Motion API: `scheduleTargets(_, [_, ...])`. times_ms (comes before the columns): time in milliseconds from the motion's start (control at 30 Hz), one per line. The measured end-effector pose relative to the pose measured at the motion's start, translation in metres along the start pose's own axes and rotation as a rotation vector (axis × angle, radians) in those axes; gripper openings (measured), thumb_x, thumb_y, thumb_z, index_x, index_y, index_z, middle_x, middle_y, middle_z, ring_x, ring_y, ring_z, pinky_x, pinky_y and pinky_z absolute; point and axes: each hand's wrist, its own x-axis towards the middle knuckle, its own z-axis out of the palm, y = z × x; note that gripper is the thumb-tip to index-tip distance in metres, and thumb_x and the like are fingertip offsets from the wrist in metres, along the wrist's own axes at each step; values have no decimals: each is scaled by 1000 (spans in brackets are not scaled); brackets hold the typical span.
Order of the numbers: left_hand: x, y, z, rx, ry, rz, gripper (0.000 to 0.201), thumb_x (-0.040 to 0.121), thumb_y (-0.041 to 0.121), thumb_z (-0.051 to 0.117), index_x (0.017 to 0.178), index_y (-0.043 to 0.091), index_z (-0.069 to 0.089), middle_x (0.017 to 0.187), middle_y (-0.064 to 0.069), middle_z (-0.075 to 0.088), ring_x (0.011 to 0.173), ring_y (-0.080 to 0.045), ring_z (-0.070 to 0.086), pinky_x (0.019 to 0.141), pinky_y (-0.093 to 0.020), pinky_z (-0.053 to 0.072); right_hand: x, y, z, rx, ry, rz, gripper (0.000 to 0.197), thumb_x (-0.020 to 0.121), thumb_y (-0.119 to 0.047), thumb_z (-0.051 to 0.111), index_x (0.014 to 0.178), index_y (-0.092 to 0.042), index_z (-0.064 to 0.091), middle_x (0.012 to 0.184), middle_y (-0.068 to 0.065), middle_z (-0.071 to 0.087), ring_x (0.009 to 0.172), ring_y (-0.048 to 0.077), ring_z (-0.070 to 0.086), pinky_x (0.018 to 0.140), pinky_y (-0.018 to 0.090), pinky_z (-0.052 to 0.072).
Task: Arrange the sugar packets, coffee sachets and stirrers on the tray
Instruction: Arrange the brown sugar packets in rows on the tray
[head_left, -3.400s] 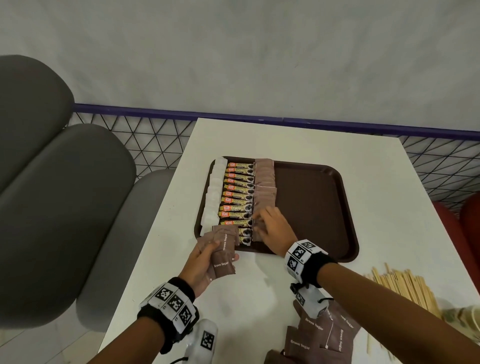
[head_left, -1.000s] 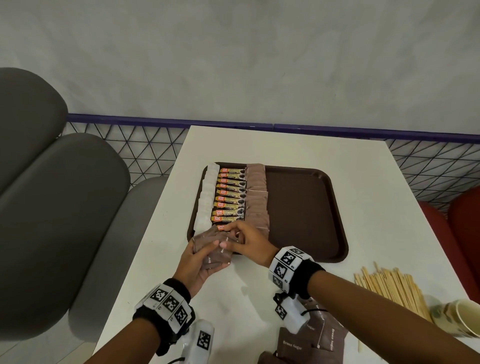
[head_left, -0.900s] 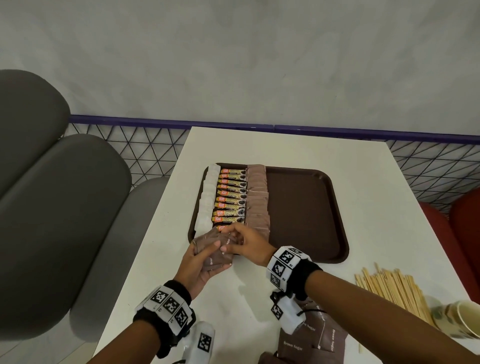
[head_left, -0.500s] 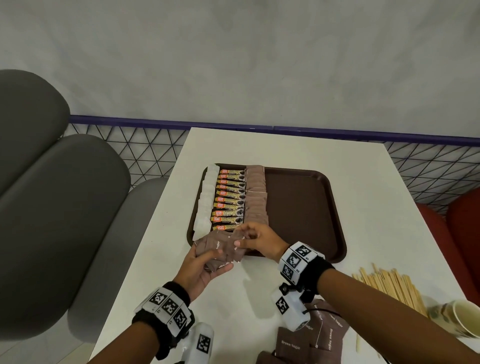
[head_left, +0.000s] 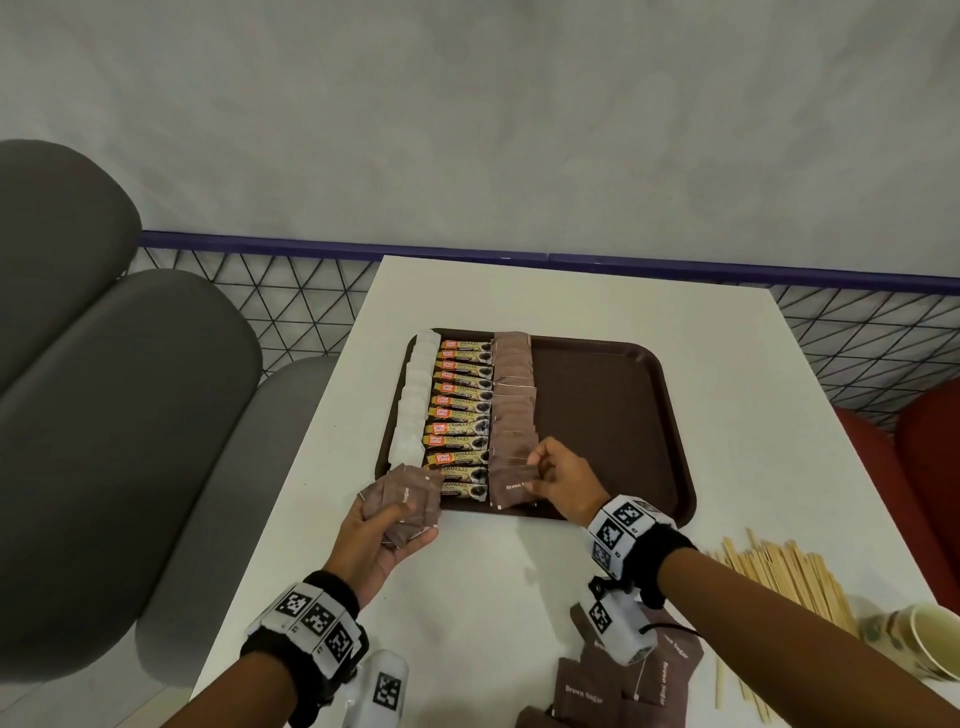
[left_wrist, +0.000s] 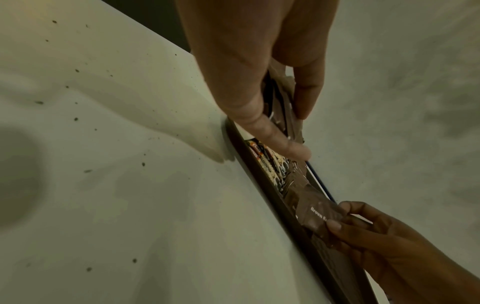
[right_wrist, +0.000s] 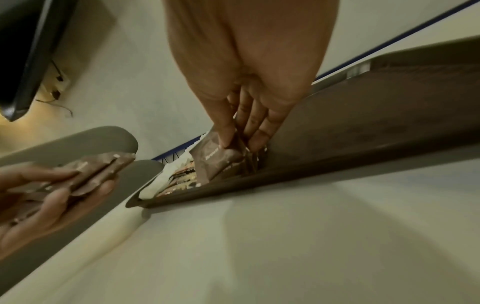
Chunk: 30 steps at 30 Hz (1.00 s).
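A brown tray (head_left: 613, 405) on the white table carries three columns: white sugar packets (head_left: 413, 400), coffee sachets (head_left: 460, 415) and brown sugar packets (head_left: 514, 395). My right hand (head_left: 558, 480) pinches one brown sugar packet (head_left: 511, 491) (right_wrist: 215, 158) (left_wrist: 317, 211) at the near end of the brown column, over the tray's front edge. My left hand (head_left: 382, 535) grips a fanned stack of brown sugar packets (head_left: 402, 501) (right_wrist: 91, 174) just off the tray's front left corner. Wooden stirrers (head_left: 784, 577) lie on the table to the right.
More loose brown sugar packets (head_left: 623, 680) lie on the table under my right forearm. A paper cup (head_left: 919, 644) lies at the right edge. Grey seats (head_left: 104, 441) stand left of the table, a red seat (head_left: 919, 467) to the right. The tray's right half is bare.
My right hand drew one packet from the stack in my left hand and carried it right to the near end of the brown column. The left hand stayed put with its stack.
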Motion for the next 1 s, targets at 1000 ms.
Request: scheduleTargets(1000, [29, 6, 41, 71, -101, -46, 40, 80, -1, 64, 116, 16, 56, 106, -11, 67, 85, -23, 70, 62, -35, 59, 5, -10, 13, -176, 138, -247, 21, 88, -27, 58, 106, -17, 56, 103, -4, 50, 104, 12, 42, 88, 24, 40])
